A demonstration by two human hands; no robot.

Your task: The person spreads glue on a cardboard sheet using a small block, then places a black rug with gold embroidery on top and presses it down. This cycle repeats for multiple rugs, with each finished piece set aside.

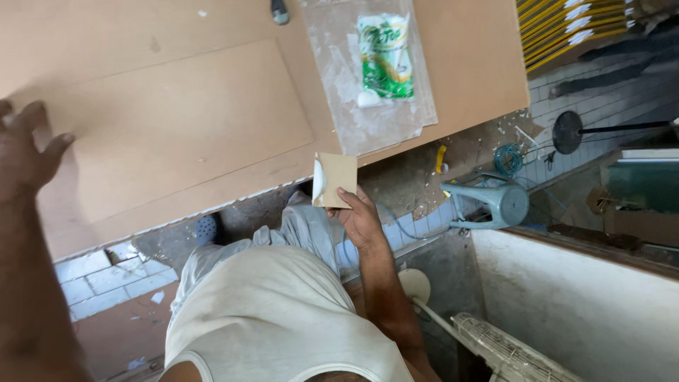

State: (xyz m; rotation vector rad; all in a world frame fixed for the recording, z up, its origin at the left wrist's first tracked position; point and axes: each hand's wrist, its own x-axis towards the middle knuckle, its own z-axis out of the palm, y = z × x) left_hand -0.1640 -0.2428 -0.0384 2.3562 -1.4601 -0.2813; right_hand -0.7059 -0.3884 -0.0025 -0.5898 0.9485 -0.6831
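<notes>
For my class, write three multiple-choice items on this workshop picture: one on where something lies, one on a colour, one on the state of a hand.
1. Where does the pouch lie?
A. On a clear plastic sheet on the board
B. On the tiled floor
C. In the left hand

2. What colours is the pouch?
A. Red and black
B. Green and white
C. Blue and yellow

3. What is the right hand doing?
A. Resting open and flat on the board
B. Holding a small brown card smeared with white paste
C. Hanging with nothing in it

Answers:
1 A: the pouch rests on the plastic sheet spread over the wooden board.
2 B: its print is green on white.
3 B: the fingers grip the small card near the board's edge, while the left hand lies open on the board.
</notes>
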